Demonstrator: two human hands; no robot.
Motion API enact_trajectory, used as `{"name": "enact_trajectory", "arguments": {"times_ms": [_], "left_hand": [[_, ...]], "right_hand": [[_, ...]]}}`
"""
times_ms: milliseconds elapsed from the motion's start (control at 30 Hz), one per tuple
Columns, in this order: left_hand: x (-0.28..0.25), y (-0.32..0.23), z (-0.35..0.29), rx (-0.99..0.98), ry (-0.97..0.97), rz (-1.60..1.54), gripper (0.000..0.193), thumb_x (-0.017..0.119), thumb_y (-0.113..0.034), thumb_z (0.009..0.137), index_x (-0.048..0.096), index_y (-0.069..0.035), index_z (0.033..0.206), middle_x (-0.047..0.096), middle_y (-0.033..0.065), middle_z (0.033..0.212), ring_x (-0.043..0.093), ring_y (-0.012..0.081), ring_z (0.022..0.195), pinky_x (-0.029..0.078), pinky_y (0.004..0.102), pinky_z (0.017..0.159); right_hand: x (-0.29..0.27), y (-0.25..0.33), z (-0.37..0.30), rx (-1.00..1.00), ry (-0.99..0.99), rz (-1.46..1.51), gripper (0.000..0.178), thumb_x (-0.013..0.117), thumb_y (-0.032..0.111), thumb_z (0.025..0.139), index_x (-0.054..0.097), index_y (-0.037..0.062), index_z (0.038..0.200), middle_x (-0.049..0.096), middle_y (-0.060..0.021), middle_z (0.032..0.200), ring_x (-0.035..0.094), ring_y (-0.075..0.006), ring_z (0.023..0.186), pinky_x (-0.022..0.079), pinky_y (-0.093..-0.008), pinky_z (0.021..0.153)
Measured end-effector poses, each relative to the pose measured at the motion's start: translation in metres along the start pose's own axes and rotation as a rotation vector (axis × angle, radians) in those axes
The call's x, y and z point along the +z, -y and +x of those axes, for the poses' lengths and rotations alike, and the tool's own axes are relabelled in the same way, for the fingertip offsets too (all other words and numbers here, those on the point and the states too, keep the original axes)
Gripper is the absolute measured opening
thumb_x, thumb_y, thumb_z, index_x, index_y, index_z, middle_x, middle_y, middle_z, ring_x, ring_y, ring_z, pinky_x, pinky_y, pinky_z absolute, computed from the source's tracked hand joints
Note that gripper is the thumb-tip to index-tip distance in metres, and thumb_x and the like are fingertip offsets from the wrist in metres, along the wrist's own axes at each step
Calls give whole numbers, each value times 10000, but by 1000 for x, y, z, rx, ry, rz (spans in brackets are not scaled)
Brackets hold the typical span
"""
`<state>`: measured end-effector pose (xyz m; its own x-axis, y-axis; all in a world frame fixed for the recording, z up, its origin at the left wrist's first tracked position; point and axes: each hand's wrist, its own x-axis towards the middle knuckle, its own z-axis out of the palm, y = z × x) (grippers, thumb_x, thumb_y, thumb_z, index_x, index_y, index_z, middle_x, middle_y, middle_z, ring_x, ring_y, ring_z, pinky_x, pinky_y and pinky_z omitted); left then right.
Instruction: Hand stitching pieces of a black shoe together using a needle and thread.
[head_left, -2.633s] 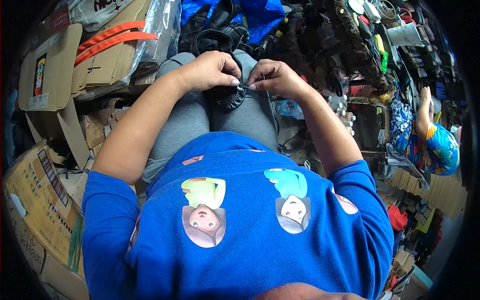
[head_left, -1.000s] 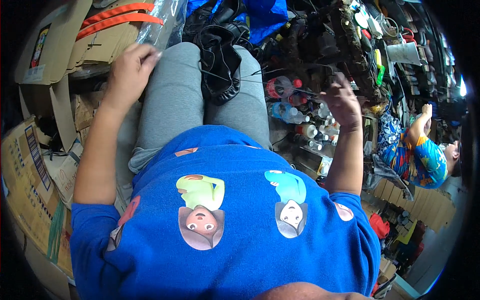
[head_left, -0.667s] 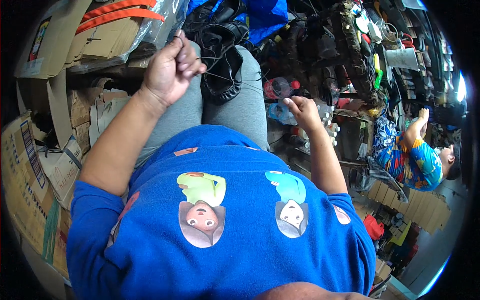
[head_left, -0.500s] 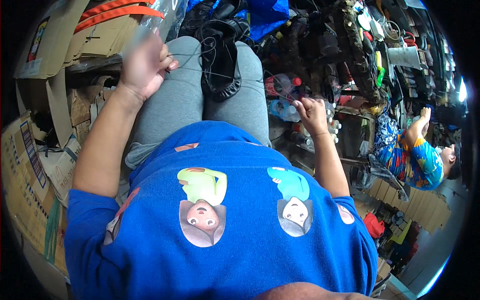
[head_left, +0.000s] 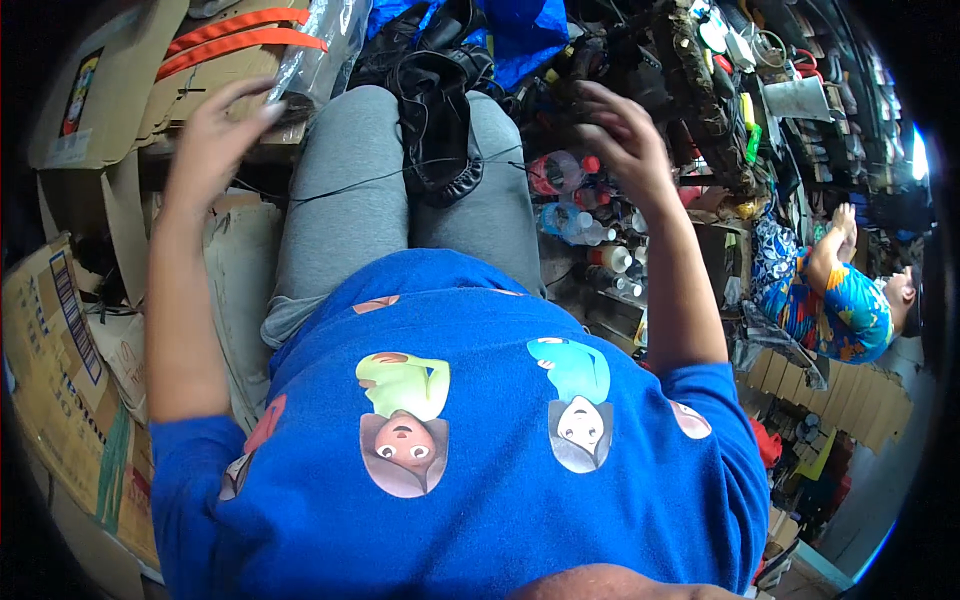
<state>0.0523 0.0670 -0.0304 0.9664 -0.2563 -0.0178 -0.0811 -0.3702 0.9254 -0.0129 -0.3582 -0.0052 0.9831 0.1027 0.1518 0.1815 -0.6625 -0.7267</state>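
Observation:
A black shoe (head_left: 437, 135) with a gathered edge rests between my thighs on my grey trousers (head_left: 345, 225). Dark thread (head_left: 350, 186) trails from the shoe across both thighs, its ends lying out to either side. My left hand (head_left: 222, 138) is raised left of my knee near the cardboard, slightly blurred, fingers spread with nothing seen in them. On the other side, my right hand (head_left: 635, 145) is held up beyond the bottles, thumb and fingers apart and apparently without anything in them. Neither hand touches the shoe.
Plastic bottles (head_left: 575, 222) stand right of my thigh. Cardboard boxes (head_left: 100, 120) and orange strips (head_left: 240, 42) fill the left. Blue plastic sheeting (head_left: 525, 45) lies ahead. Cluttered shelves (head_left: 720, 110) run along the right, where another person (head_left: 835, 300) in a bright patterned shirt sits.
Both hands have let go of the thread, which now lies lower across my thighs. My left hand moved outward to the left; my right hand rose forward, its fingers opening.

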Motion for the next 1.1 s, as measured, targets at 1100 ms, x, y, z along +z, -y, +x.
{"name": "enact_trajectory", "arguments": {"times_ms": [1100], "left_hand": [[89, 28, 102, 159, -63, 707, 183, 603, -113, 691, 613, 17, 819, 594, 212, 922, 573, 380, 902, 461, 441, 790]], "right_hand": [[103, 44, -9, 387, 415, -92, 404, 641, 453, 818, 669, 50, 840, 655, -129, 747, 650, -258, 742, 477, -363, 720]]}}
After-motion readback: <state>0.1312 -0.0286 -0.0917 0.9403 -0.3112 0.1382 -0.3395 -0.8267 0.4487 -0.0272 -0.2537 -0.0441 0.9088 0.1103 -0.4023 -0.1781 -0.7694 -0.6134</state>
